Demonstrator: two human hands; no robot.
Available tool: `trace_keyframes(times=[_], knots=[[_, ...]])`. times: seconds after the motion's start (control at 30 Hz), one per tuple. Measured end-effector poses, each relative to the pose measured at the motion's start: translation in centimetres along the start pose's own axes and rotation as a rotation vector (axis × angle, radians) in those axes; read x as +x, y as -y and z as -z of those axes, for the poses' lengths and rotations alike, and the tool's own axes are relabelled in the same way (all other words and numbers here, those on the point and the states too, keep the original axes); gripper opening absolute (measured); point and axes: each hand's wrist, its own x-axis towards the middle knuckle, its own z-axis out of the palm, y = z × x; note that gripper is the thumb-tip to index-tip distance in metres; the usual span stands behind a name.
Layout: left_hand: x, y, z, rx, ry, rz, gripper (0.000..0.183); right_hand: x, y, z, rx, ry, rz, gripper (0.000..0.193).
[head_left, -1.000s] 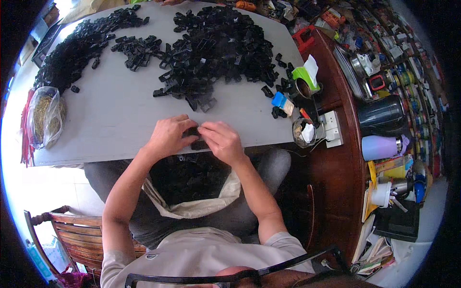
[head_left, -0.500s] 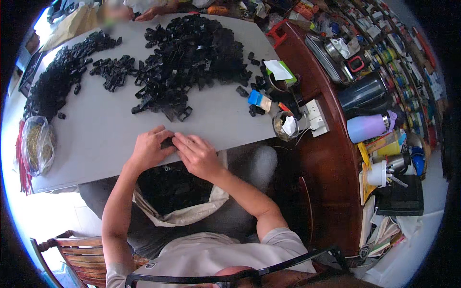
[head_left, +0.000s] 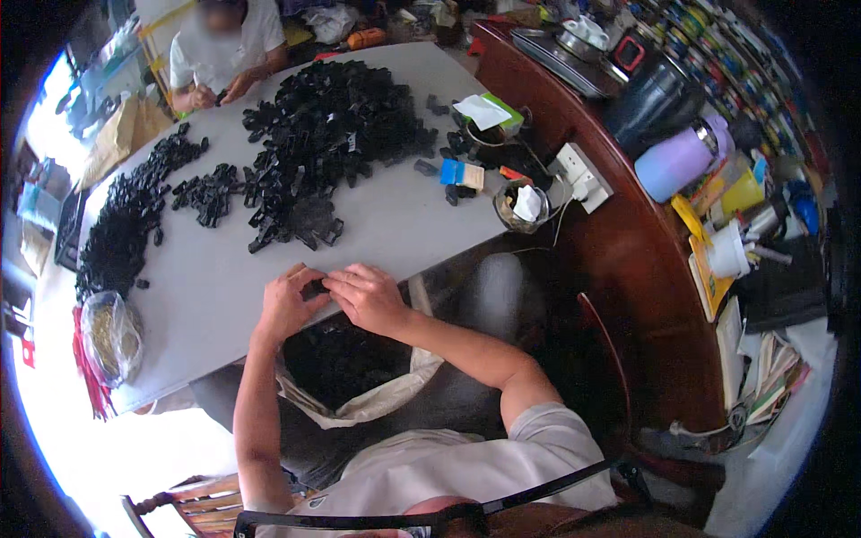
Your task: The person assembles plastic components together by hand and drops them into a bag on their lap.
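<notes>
At the near edge of the grey table, my left hand and my right hand come together, fingertips almost meeting. Between them, a small black piece is pinched, mostly covered by the fingers, so its exact shape does not show. Just below, an open white sack rests on my lap, with black pieces inside. Beyond my hands lies a large heap of small black plastic pieces, next to a smaller cluster.
A long pile of smaller black parts runs along the left side. A clear bag of gold-coloured bits sits at the left corner. Across the table, a co-worker's hands hold something dark. A cup and power strip stand right.
The view has shifted and tilted, bringing more of the co-worker into sight. My hands stay together around the small black piece, with little visible change in their grip.
</notes>
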Motion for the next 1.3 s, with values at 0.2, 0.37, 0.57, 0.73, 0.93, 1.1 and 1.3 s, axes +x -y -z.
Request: trace_keyframes(times=[0.2,0.37,0.57,0.73,0.93,1.1,1.3], knots=[[-0.9,-0.8,0.5,-0.021,-0.006,-0.027,0.036,-0.7,-1.6,0.9,0.031,-0.018,0.065,0.024],[-1.3,-1.3,2.2,-0.116,0.289,0.0,0.039,1.1,-9.7,5.9,-0.34,-0.282,-0.562,0.028],[2.9,-0.9,0.7,0.304,-0.106,0.045,0.047,0.8,-14.7,7.7,-0.578,-0.22,-0.803,0.028],[3.1,0.2,0.5,0.42,-0.138,0.046,0.031,0.3,-14.4,6.9,-0.407,-0.188,-0.663,0.028],[1.5,0.1,0.0,0.075,-0.139,-0.011,0.025,0.2,-11.6,6.2,-0.101,-0.131,-0.611,0.026],[1.5,0.8,-0.3,0.047,-0.146,0.034,0.028,0.5,-10.5,5.7,-0.101,-0.037,-0.463,0.03],[-0.2,-0.9,0.3,0.054,-0.172,0.124,0.035,0.6,-9.8,5.4,-0.156,-0.111,-0.541,0.03]])
